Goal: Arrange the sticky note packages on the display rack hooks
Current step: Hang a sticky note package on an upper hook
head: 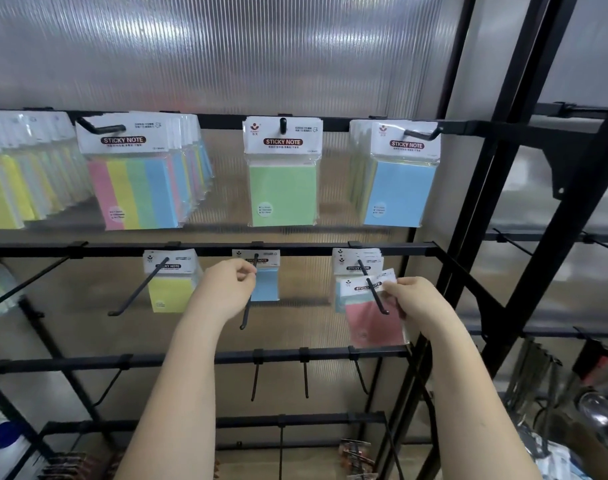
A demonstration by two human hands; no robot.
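Both hands work the rack's middle rail: my right fingers (396, 289) pinch the pink pack's (371, 320) header at the hook (377, 294). My left fingers (245, 273) pinch the blue pack (266, 287). I should slide each squarely rearward.

Blurring beyond reading: the small print under the "STICKY NOTE" band on the green package (282, 171) and on its neighbours; hiding the lower left part of the blue package (266, 284) behind the left hand (226, 289), whose fingertips are curling out of sight (grip on the hook or the header impossible to tell); covering the right edge of the pink package (371, 320) with the right hand (413, 303); running off the left edge: the yellow packages (1, 192) and a blue-and-white object (1, 441); smearing into streaks at the lower right: metallic clutter (589, 403), not identifiable; cutting both forearms at the bottom edge.
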